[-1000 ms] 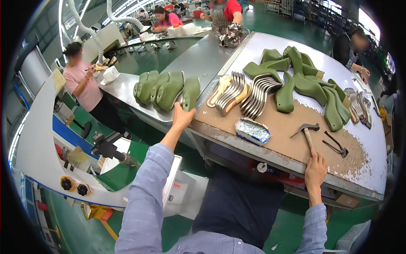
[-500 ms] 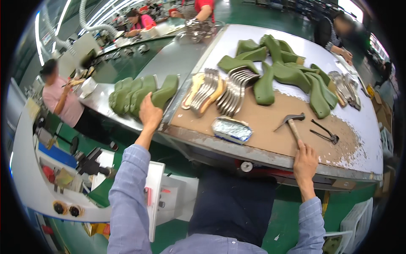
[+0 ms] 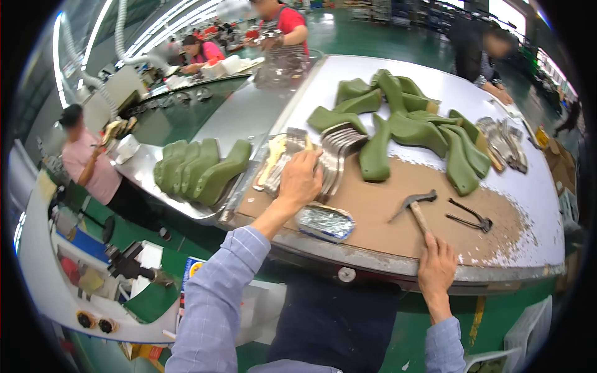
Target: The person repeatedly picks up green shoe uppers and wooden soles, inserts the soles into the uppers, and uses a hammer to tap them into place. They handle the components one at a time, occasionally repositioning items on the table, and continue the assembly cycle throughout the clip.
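Note:
My left hand point(image 3: 303, 177) is over a stack of curved shoe insoles point(image 3: 339, 152) with silvery edges, its fingers stretched forward against them; whether they press on one is hard to see. Left of it, more insoles point(image 3: 268, 168) show pale and silver. My right hand point(image 3: 437, 264), at the table's front edge, holds the wooden handle end of a hammer point(image 3: 418, 214) whose head rests on the board. A pair of pincers point(image 3: 471, 216) lies right of the hammer. A foil-topped block point(image 3: 325, 222) sits below my left hand. Green shoe lasts point(image 3: 418, 133) are heaped farther back.
Several green lasts point(image 3: 217, 171) stand in a row on the metal bench at left. Another insole stack point(image 3: 507, 146) lies on the right of the white table point(image 3: 528, 205). People work at the left point(image 3: 93, 161), the back point(image 3: 292, 28) and far right point(image 3: 482, 56).
My left hand has left the green lasts on the metal bench and moved right to the insole stacks. My right hand remains on the hammer handle. The view has shifted slightly.

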Demonstrator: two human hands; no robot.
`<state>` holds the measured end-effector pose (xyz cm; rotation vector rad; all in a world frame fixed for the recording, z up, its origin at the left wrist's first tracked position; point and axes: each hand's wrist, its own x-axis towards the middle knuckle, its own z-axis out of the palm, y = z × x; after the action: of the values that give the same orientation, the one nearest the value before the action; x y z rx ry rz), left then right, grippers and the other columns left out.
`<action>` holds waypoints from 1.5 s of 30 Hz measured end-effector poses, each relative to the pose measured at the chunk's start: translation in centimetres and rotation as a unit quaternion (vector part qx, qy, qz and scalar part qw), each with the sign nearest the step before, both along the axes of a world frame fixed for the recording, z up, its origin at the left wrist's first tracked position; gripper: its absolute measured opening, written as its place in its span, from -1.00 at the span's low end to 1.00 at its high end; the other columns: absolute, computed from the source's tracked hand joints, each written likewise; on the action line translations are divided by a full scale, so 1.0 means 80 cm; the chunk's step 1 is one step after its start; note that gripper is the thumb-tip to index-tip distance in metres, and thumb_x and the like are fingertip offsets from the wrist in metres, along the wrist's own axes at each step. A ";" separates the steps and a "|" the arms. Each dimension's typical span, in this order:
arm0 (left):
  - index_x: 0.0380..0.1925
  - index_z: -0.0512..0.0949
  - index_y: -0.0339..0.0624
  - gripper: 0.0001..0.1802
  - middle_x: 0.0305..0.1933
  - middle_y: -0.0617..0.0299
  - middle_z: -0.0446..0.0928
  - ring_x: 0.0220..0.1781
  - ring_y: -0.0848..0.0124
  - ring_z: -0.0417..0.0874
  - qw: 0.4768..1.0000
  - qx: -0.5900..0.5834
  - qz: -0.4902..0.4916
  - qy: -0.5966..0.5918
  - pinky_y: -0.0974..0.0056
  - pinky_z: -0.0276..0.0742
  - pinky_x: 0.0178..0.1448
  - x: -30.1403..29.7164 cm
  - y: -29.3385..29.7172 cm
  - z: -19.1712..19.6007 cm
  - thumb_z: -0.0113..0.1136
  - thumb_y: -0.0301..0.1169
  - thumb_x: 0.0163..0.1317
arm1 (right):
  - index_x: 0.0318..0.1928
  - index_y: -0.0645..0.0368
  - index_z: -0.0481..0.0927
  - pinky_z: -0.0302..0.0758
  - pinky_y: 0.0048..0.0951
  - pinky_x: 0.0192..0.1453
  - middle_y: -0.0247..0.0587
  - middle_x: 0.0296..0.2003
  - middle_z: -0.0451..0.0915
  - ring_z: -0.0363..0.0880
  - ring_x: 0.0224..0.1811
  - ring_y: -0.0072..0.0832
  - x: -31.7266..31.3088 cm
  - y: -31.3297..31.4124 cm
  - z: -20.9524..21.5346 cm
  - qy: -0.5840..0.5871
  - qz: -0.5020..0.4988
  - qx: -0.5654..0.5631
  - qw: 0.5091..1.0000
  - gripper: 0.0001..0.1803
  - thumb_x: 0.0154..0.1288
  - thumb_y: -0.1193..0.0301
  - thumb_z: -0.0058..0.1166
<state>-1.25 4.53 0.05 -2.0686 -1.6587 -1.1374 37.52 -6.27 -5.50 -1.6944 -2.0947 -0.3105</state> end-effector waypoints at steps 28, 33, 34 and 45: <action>-0.02 0.60 -0.05 -0.34 -0.04 -0.11 0.49 -0.17 0.09 0.58 0.293 -0.188 -0.295 -0.890 0.03 0.62 -0.06 -0.094 -0.193 0.076 0.25 0.27 0.18 | 0.40 0.14 0.37 0.59 -0.02 -0.03 0.23 0.02 0.52 0.62 -0.04 0.03 -0.016 0.017 0.011 0.219 0.201 -0.048 0.954 -0.51 0.50 0.52 -0.11; -0.27 0.57 -0.07 -0.49 -0.40 0.18 0.54 -0.41 0.23 0.61 0.406 -0.170 -0.214 -0.872 0.06 0.62 -0.27 -0.011 -0.182 0.091 0.37 0.13 0.11 | 0.46 0.18 0.26 0.54 -0.37 -0.13 -0.08 -0.33 0.60 0.52 -0.36 -0.41 -0.091 -0.119 0.074 0.359 0.256 -0.072 0.895 -0.50 0.61 0.34 -0.12; -0.28 0.57 -0.06 -0.51 -0.43 0.20 0.54 -0.44 0.23 0.61 0.426 -0.172 -0.206 -0.864 0.06 0.62 -0.29 -0.001 -0.181 0.094 0.37 0.12 0.10 | 0.44 0.15 0.27 0.51 -0.40 -0.25 -0.14 -0.39 0.58 0.49 -0.45 -0.45 -0.097 -0.128 0.098 0.404 0.282 -0.066 0.868 -0.50 0.62 0.27 -0.12; -0.13 0.52 0.03 -0.54 -0.31 0.25 0.56 -0.32 0.28 0.62 0.482 -0.109 -0.213 -0.843 0.07 0.59 -0.29 0.078 -0.155 0.088 0.29 0.09 0.17 | 0.00 0.10 0.47 0.31 -0.48 -0.68 -0.38 -0.67 0.37 0.32 -0.73 -0.55 -0.133 -0.160 0.075 0.537 0.321 -0.040 0.779 -0.60 0.61 0.01 -0.11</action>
<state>4.98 -7.90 7.06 -0.7976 -1.4678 -4.0469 26.90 -19.05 0.48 -0.7046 -1.5732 0.7913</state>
